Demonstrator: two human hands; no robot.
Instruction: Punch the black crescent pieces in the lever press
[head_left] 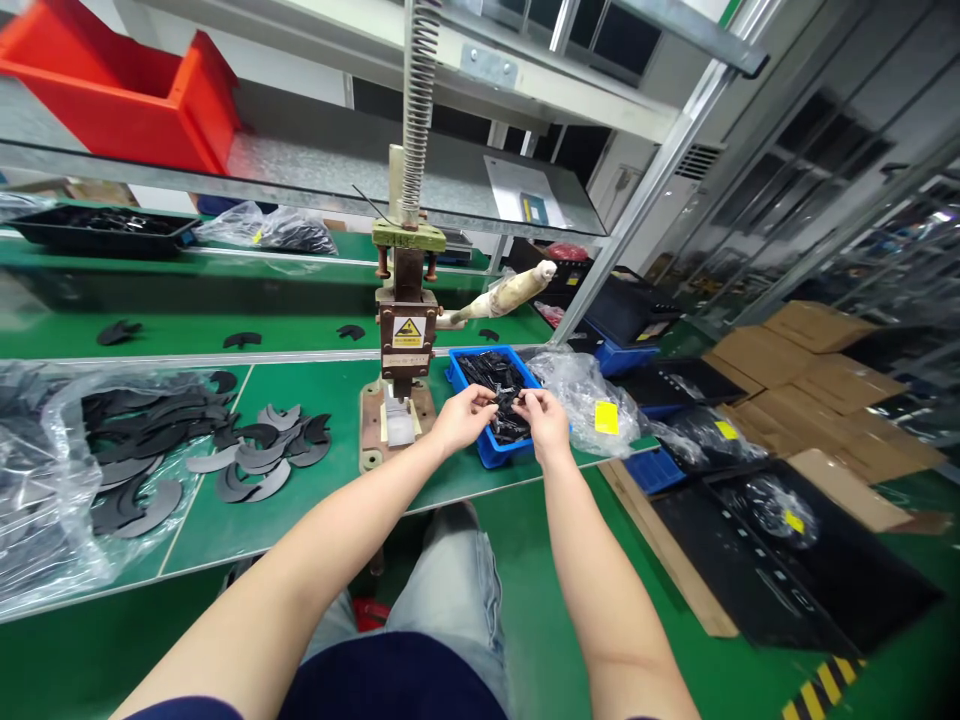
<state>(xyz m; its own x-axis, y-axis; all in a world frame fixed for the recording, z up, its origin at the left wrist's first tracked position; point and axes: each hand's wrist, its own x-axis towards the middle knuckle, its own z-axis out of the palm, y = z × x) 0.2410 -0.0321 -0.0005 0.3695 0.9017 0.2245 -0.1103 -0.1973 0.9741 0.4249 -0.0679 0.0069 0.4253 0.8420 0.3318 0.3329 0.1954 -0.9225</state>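
Both hands are over a blue bin (491,455) heaped with small black parts (491,372). My left hand (463,418) is closed in a pinch above the bin's left side. Across from it, my right hand (546,420) also pinches, thumb against fingers. Whatever sits between the fingertips is too small to make out against the dark parts. Just left of the bin stands a hand press (405,335) with a tall spring, a warning label and a tape-wrapped lever (510,295). A pale block (400,425) lies on its base.
Curved dark grey pieces (262,455) lie on the green bench at left, beside a clear plastic bag (45,480) of more. A bagged bundle with a yellow label (589,395) touches the bin's right. A red bin (127,90) sits on the shelf. Cardboard (810,370) lies at right.
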